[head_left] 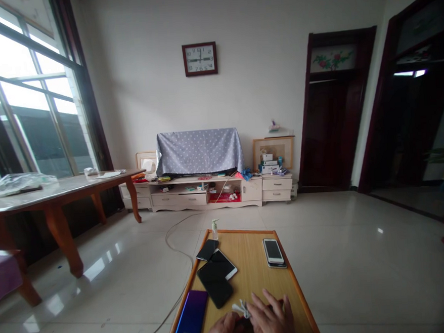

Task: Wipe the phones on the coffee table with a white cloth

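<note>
The pale tiled floor fills most of the lower view, with a long white cabinet against the far wall. Nearer, a wooden tabletop runs away from me, narrowing with distance. At its near end both my hands are low and close together. My right grip has its fingers spread forward, palm down; my left grip is curled in from the other side. I can't make out whether either is pinching anything, since the fingertips are partly hidden.

A blue-purple phone lies along the left edge, beside my left hand. Beyond it a black phone overlaps a white-edged phone, and a white-framed phone sits near the right edge on top of another device. A pump bottle stands upright at the far end.

Smallest is the white cable bundle, between my two hands, just past the near end of the black phone. To handle it well, I judge that small fingertip movements suit it best: light tension, one strand at a time, hands low, and wrists clear of the neighbouring phones so nothing gets dragged.
</note>
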Motion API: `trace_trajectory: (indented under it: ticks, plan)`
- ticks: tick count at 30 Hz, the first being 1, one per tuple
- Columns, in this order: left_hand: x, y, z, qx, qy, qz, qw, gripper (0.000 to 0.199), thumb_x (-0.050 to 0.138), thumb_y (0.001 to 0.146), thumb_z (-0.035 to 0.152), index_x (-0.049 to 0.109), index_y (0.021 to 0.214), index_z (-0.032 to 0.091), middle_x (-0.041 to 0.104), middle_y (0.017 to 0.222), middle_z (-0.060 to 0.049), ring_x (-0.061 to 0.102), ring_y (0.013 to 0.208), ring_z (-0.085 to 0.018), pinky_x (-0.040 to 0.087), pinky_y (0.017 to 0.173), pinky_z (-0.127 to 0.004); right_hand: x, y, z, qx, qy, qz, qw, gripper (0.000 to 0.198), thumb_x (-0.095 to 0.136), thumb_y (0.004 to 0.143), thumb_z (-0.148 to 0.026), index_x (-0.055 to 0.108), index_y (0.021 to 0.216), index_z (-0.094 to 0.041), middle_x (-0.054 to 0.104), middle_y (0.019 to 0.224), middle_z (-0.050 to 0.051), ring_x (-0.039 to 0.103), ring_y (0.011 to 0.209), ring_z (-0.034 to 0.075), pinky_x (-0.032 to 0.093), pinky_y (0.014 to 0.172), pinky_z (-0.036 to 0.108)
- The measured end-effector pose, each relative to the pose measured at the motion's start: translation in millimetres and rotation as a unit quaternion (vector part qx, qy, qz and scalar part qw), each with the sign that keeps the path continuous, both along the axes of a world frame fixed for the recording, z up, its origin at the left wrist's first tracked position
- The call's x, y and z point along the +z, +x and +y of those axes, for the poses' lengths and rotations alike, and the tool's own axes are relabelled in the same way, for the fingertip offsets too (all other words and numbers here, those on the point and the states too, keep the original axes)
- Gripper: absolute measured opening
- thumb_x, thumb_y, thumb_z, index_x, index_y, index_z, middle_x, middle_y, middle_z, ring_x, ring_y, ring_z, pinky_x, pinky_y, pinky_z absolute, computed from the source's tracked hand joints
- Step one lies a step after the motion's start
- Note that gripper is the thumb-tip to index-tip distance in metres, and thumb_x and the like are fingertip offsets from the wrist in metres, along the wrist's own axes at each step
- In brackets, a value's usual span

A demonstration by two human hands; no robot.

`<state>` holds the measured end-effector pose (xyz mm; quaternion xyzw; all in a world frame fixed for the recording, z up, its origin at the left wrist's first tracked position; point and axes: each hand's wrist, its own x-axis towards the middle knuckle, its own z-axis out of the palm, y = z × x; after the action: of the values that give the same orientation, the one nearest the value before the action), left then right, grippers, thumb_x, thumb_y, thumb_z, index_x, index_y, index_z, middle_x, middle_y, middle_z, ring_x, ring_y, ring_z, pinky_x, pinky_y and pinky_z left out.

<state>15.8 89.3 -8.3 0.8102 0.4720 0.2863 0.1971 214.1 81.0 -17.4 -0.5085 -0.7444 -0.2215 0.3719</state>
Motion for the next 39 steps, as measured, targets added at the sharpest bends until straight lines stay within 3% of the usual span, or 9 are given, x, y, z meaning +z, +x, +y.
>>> trace_trajectory:
  ticks: [3,6,12,20,26,29,34,37,39]
  plan:
    - [-2.2,0,-1,0.017,0.007,0.030,0.999,0.023,0.040,0.096,0.039,0.058,0.090,0.026,0.071,0.085,-0.003,0.067,0.075,-0.015,0.049,0.067,-0.020,0,33,-2,-0.040,-0.059,0.031,0.997,0.030,0.052,0.094,-0.039,0.070,0.117,-0.044,0.071,0.123,-0.002,0.066,0.113,0.032,0.045,0.100,0.057]
    - [1.4,1,-3,0.026,-0.013,0.046,0.999,0.020,0.040,0.095,0.036,0.057,0.089,0.026,0.071,0.088,-0.004,0.068,0.078,-0.017,0.048,0.068,-0.022,-1,53,-2,-0.051,-0.097,0.121,0.987,0.035,0.046,0.098,-0.049,0.073,0.116,-0.037,0.070,0.125,0.002,0.063,0.117,0.033,0.051,0.095,0.050]
    - [6.5,2,-3,0.040,-0.039,0.063,0.996,0.017,0.041,0.094,0.033,0.057,0.091,0.026,0.072,0.089,-0.005,0.069,0.081,-0.018,0.047,0.069,-0.023,-16,68,2,-0.040,-0.185,0.344,0.920,0.064,0.037,0.095,-0.070,0.072,0.120,-0.023,0.073,0.115,0.011,0.069,0.106,0.026,0.056,0.084,0.030]
    - [4.7,2,-4,0.040,-0.034,0.057,0.997,0.018,0.041,0.095,0.035,0.056,0.091,0.027,0.071,0.088,-0.005,0.069,0.080,-0.018,0.047,0.068,-0.023,-31,79,-1,-0.039,-0.215,0.344,0.913,0.058,0.044,0.090,-0.070,0.077,0.106,-0.026,0.075,0.108,0.011,0.070,0.104,0.029,0.055,0.089,0.036]
    - [5.8,1,-6,0.040,-0.024,0.042,0.998,0.016,0.044,0.095,0.037,0.055,0.089,0.028,0.071,0.087,-0.002,0.068,0.077,-0.015,0.045,0.065,-0.020,-23,74,0,-0.015,-0.291,0.418,0.861,0.062,0.048,0.087,-0.073,0.073,0.119,-0.026,0.073,0.117,0.008,0.067,0.113,0.029,0.054,0.092,0.034]
    - [4.6,0,-5,0.043,-0.024,0.041,0.998,0.016,0.043,0.096,0.037,0.055,0.091,0.028,0.071,0.087,-0.002,0.069,0.078,-0.016,0.045,0.065,-0.020,-17,70,-1,-0.002,-0.291,0.456,0.841,0.067,0.049,0.083,-0.077,0.074,0.116,-0.025,0.074,0.116,0.008,0.067,0.112,0.029,0.055,0.091,0.033]
    - [5.0,1,-3,0.042,-0.035,0.052,0.997,0.019,0.040,0.096,0.037,0.056,0.096,0.027,0.072,0.090,-0.004,0.070,0.082,-0.017,0.047,0.069,-0.023,-7,67,-5,-0.001,-0.256,0.463,0.849,0.065,0.049,0.081,-0.079,0.077,0.108,-0.027,0.077,0.102,0.007,0.073,0.097,0.029,0.058,0.079,0.031]
    - [5.3,2,-3,0.038,-0.032,0.057,0.997,0.020,0.039,0.095,0.037,0.056,0.094,0.027,0.072,0.088,-0.004,0.070,0.080,-0.018,0.048,0.067,-0.023,-7,68,-5,0.001,-0.260,0.442,0.858,0.064,0.046,0.086,-0.075,0.074,0.117,-0.026,0.076,0.109,0.007,0.072,0.101,0.027,0.058,0.080,0.030]
    - [4.6,2,-3,0.034,-0.023,0.054,0.998,0.021,0.039,0.096,0.038,0.056,0.093,0.027,0.072,0.087,-0.005,0.071,0.080,-0.018,0.048,0.066,-0.023,-6,68,-4,0.011,-0.250,0.401,0.881,0.059,0.045,0.092,-0.068,0.070,0.125,-0.026,0.074,0.116,0.007,0.070,0.106,0.026,0.058,0.084,0.030]
